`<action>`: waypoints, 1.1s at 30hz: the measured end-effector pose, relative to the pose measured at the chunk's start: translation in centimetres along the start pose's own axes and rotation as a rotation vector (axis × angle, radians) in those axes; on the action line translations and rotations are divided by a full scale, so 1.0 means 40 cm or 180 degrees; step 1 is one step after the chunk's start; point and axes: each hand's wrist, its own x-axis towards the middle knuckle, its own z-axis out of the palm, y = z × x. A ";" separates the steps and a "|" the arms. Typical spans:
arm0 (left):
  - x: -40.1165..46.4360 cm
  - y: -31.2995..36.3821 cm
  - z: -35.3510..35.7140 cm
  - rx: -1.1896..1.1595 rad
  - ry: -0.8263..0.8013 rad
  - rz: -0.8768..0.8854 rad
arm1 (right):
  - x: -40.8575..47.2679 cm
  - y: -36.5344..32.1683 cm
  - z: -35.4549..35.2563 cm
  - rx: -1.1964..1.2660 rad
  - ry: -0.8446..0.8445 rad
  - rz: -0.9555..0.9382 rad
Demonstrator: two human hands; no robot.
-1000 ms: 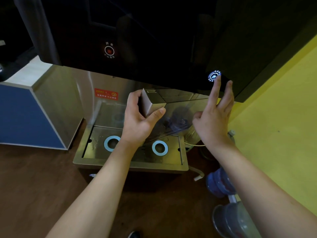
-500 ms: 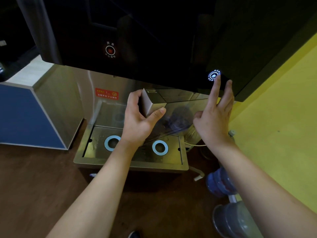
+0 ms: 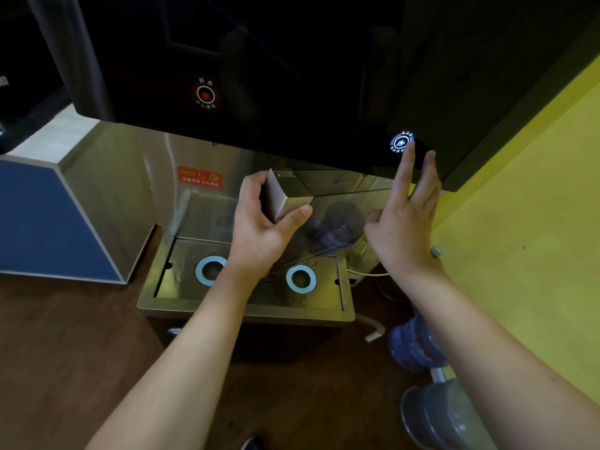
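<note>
- Under the bottom edge of the big black glass machine front (image 3: pixel 292 76), our left hand (image 3: pixel 259 235) holds a shiny square metal box (image 3: pixel 285 196).
- Our thumb is on the near side of the box and our fingers wrap round the far side. The hand is clamped tight on it.
- The box is up in the air and tilted, with one corner pointing at us.
- Below our left hand is a flat silver metal drip tray (image 3: pixel 246 306).
- Two round light-blue rings sit in the tray. One ring (image 3: pixel 210 269) is just left of our wrist and the other ring (image 3: pixel 301 278) is just right of it.
- Our right hand (image 3: pixel 399 235) has straight fingers, a little apart. It holds nothing.
- The tip of our pointer finger (image 3: pixel 407 164) on that hand touches a small round glowing white button (image 3: pixel 401 141) on the black front, just above the hand.
- Our right thumb sticks out toward the left hand. The two hands are near but do not touch.
- Up and to the left of our left hand is a round red button (image 3: pixel 205 94). Lower down is a red sticker (image 3: pixel 199 178) on the silver wall.
- Right of our right hand is a yellow wall (image 3: pixel 519 254).
- Under our right arm are two big see-through blue water bottles (image 3: pixel 415 344), low down by the dark brown floor (image 3: pixel 65 352).
- Far to the left of our left hand stands a blue cabinet (image 3: pixel 42 222).
</note>
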 end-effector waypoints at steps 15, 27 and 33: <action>0.000 -0.007 0.005 -0.0075 -0.0011 -0.0073 | 0.003 -0.002 0.003 -0.0026 0.0027 0.0030; -0.012 0.010 -0.008 0.0065 -0.0019 0.0020 | -0.042 -0.013 -0.014 0.0107 0.0116 -0.0346; -0.081 0.038 -0.106 0.0171 0.0070 -0.0120 | -0.130 -0.054 0.014 0.0577 -0.0872 -0.1286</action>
